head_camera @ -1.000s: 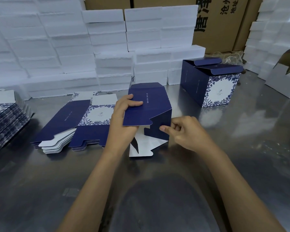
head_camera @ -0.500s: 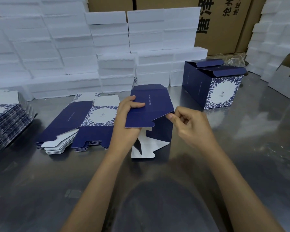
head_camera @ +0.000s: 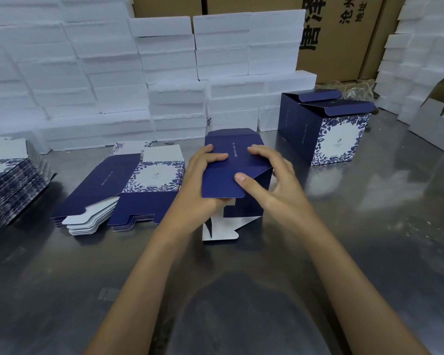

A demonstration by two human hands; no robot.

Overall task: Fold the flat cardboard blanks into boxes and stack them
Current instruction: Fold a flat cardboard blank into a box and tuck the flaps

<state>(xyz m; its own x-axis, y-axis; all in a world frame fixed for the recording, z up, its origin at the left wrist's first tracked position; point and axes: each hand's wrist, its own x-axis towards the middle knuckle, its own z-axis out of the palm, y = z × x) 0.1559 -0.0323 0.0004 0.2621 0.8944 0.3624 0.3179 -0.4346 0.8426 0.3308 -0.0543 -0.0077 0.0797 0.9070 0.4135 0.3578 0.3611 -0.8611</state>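
Our left hand (head_camera: 200,175) grips the half-folded blank (head_camera: 233,162) at its 9 o'clock edge, thumb curled on top, fingers hidden beneath, to keep the sleeve squared. Right hand (head_camera: 272,183) pinches the 3 o'clock edge, thumb pressing the navy flap down, likely to close that end. Blank stands centre on the steel table (head_camera: 369,226); white bottom flaps still splay loose. Flat stack (head_camera: 128,190) at 9 o'clock feeds us; finished box (head_camera: 328,129) parked at 2 o'clock, clear of folding.
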